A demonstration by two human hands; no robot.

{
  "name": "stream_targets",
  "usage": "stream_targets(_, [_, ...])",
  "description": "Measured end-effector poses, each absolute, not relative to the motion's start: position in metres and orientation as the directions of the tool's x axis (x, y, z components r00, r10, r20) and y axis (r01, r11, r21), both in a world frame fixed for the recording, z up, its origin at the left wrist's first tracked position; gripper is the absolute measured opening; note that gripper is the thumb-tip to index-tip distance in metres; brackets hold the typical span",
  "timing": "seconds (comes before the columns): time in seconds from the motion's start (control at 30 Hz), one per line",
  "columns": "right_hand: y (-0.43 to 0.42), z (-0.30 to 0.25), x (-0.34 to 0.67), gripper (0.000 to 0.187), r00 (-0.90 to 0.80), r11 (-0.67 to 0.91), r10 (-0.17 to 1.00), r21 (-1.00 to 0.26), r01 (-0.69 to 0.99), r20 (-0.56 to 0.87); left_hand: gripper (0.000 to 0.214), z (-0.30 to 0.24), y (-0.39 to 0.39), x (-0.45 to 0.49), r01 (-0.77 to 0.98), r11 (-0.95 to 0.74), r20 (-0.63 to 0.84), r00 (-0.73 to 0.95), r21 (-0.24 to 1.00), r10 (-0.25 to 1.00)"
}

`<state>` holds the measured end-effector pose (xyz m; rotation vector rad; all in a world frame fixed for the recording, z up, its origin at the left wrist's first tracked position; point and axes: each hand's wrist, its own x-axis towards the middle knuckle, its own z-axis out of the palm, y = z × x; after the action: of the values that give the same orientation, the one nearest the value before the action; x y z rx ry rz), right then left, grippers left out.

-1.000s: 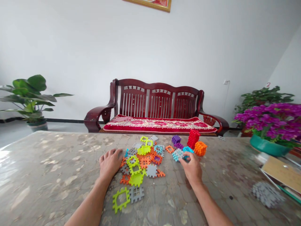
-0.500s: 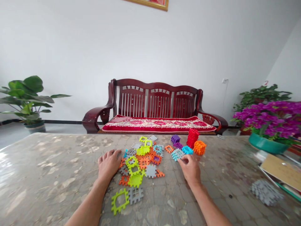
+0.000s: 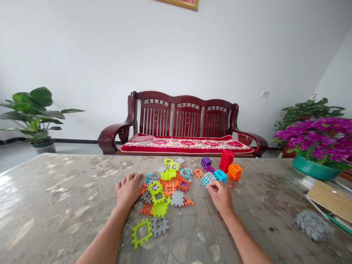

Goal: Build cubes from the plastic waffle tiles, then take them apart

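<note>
My left hand [image 3: 129,190] lies on the table, fingers loosely spread, beside the left edge of a loose pile of notched interlocking tiles. Lime-green tiles [image 3: 160,209], orange tiles [image 3: 169,190] and grey tiles [image 3: 177,198] overlap in that pile. My right hand [image 3: 221,198] has thumb and fingers pinched at the near edge of a light blue tile stack [image 3: 208,178]; whatever is between the fingertips is hidden. Just behind this hand stands a bright blue tile stack [image 3: 220,176]. Farther back are a tall red stack [image 3: 227,160], an orange stack [image 3: 235,172] and a purple stack [image 3: 206,161].
A grey tile stack [image 3: 314,225] lies at the table's right, near a small black object [image 3: 271,229]. Beyond it are a brown folder [image 3: 331,200] and purple flowers in a teal pot [image 3: 315,168]. A wooden bench [image 3: 184,99] stands behind the table [image 3: 68,205].
My right hand has shifted slightly left and toward me, so more of the bright blue stack shows. My left hand stays put. The whole view has shifted slightly.
</note>
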<state>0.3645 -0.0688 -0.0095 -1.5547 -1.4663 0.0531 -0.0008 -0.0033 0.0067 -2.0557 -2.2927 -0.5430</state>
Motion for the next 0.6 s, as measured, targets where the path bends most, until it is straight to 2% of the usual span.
stream_targets(0.23, [-0.073,-0.008,0.362,0.021,0.259,0.198,0.781,-0.62,0.76,0.568,0.042,0.005,-0.003,-0.001,0.965,0.074,0.251,-0.139,0.253,0.958])
stream_targets(0.43, [-0.085,-0.002,0.343,0.018,0.075,0.303,0.802,-0.513,0.803,0.592,0.043,0.006,-0.004,-0.001,0.966,0.067,0.253,-0.131,0.249,0.959])
stream_targets(0.6, [-0.084,0.002,0.317,0.018,-0.017,0.353,0.823,-0.489,0.798,0.567,0.043,0.005,-0.003,-0.001,0.963,0.058,0.244,-0.126,0.265,0.962])
